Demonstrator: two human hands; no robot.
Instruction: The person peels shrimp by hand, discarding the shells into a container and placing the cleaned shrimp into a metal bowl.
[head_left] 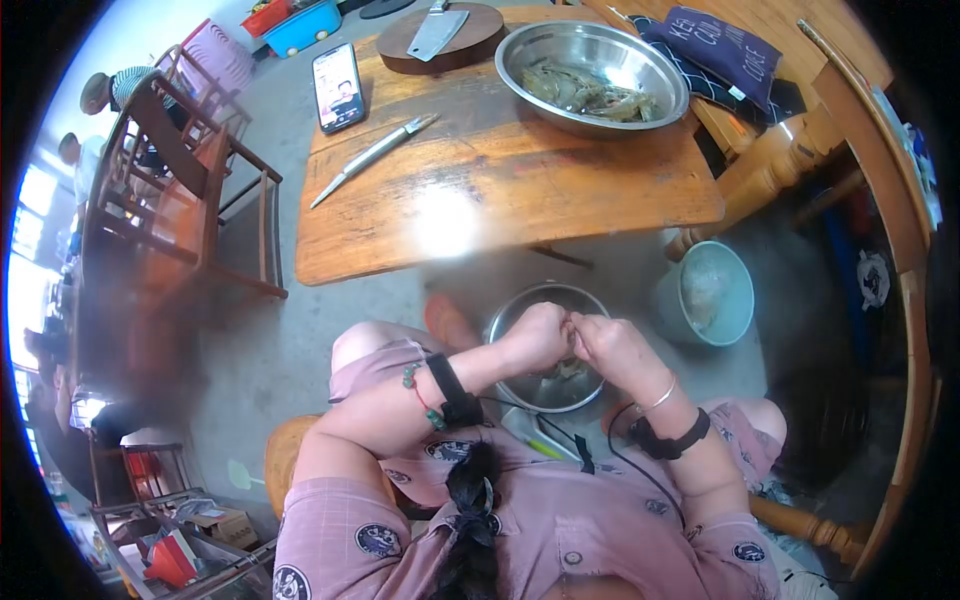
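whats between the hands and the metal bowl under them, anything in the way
Nothing visible is in the way: the left hand and right hand meet over the metal bowl, and the wooden table lies beyond them. Whatever they pinch is too small to make out.

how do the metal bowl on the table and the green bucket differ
The metal bowl is shiny silver; the green bucket is pale.
The metal bowl is wide and shallow; the green bucket is narrower and deeper.
The metal bowl holds shrimp; the green bucket's whitish contents are unclear.
Both are round and open-topped.
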